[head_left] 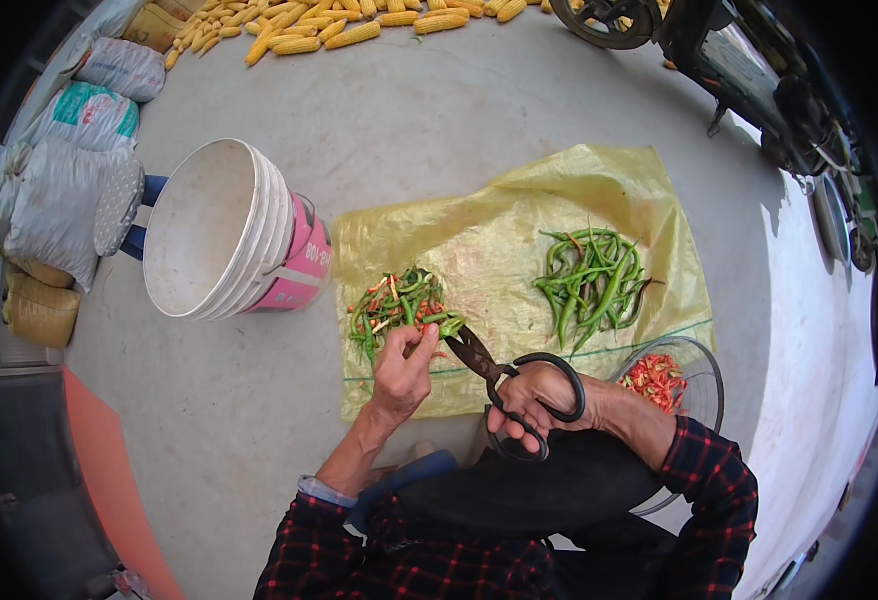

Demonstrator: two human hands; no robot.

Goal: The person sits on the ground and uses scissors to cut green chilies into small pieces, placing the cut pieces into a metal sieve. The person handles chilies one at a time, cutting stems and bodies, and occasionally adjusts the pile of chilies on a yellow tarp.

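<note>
Left hand pinches a long green chilli pepper at frame centre; right hand grips large black-handled scissors, blades seemingly closing on it.

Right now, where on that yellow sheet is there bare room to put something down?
The yellow sheet is bare between the cut pepper pile and the whole green peppers, and along its far edge. It is crowded near the scissors.
</note>
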